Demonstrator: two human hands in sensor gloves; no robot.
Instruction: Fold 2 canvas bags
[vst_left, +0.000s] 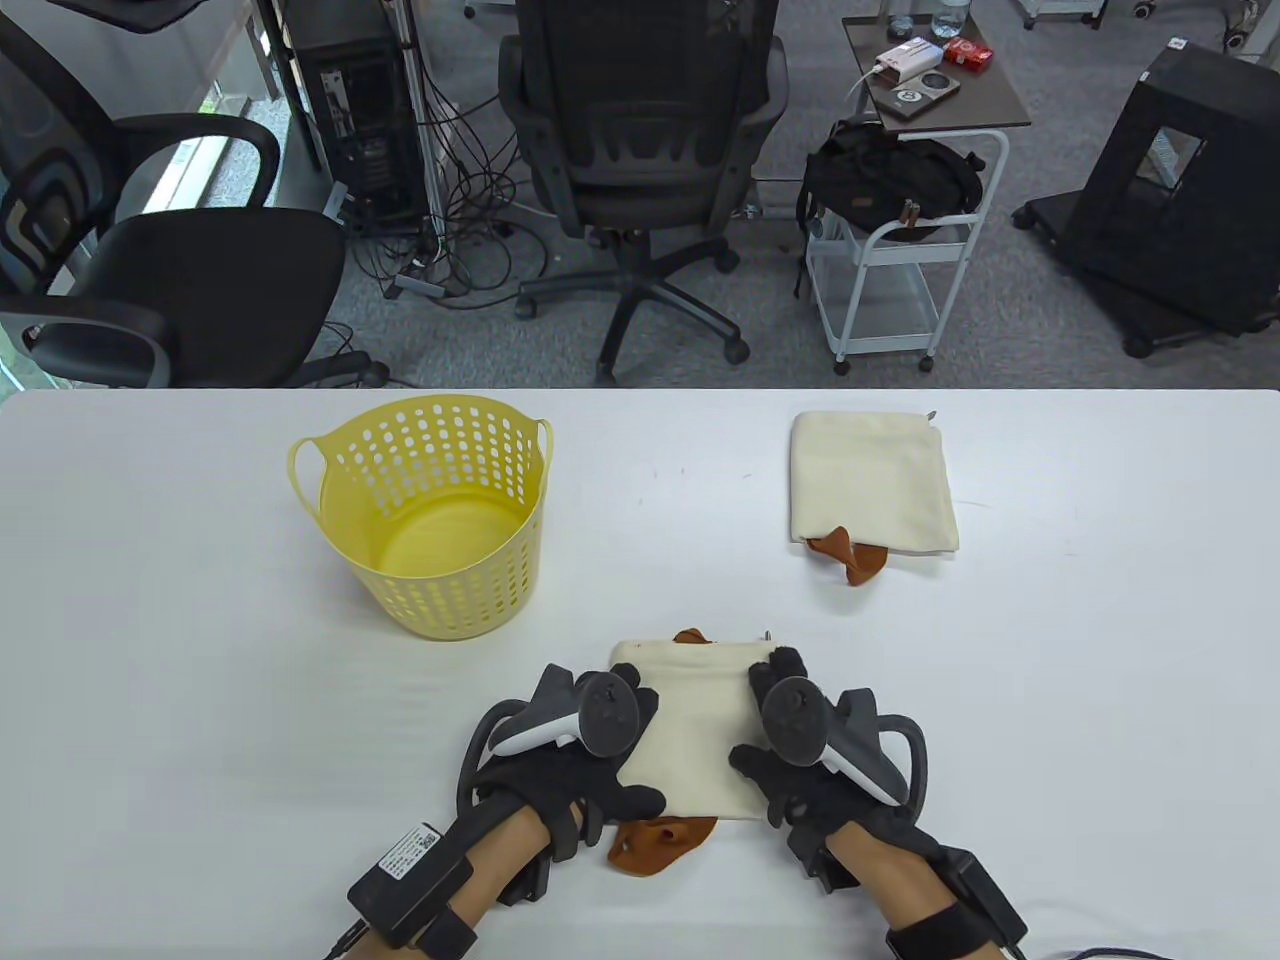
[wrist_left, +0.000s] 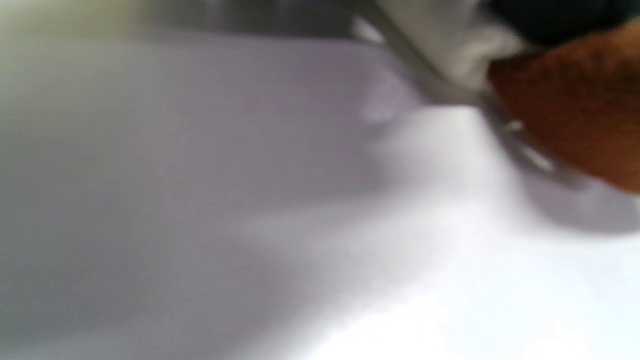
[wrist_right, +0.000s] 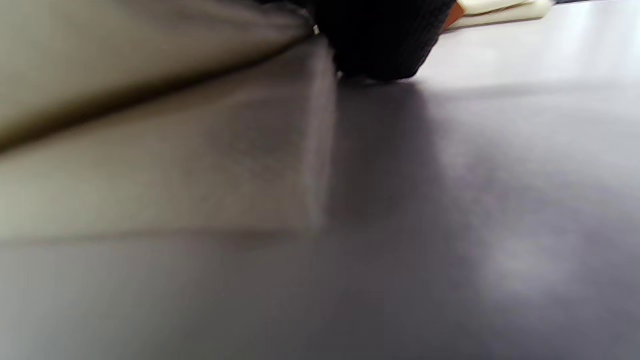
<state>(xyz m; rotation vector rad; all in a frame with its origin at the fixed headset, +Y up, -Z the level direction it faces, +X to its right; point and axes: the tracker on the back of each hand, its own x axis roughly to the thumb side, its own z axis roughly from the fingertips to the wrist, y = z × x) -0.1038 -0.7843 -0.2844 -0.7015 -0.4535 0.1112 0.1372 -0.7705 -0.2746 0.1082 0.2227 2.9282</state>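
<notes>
- Near bag (vst_left: 695, 735): lies between my hands, long axis running away from me.
- Left hand (vst_left: 575, 760), right hand (vst_left: 810, 750): I press its side edges flat; neither grasps.

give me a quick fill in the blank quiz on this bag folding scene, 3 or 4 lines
1. Both gloved hands rest on the cream bag at the table's ____ edge.
2. The basket is ____ in colour.
3. The second folded bag lies to the ____ of the basket.
4. The straps poking out of both bags are ____.

Missing words: near; yellow; right; brown
</notes>
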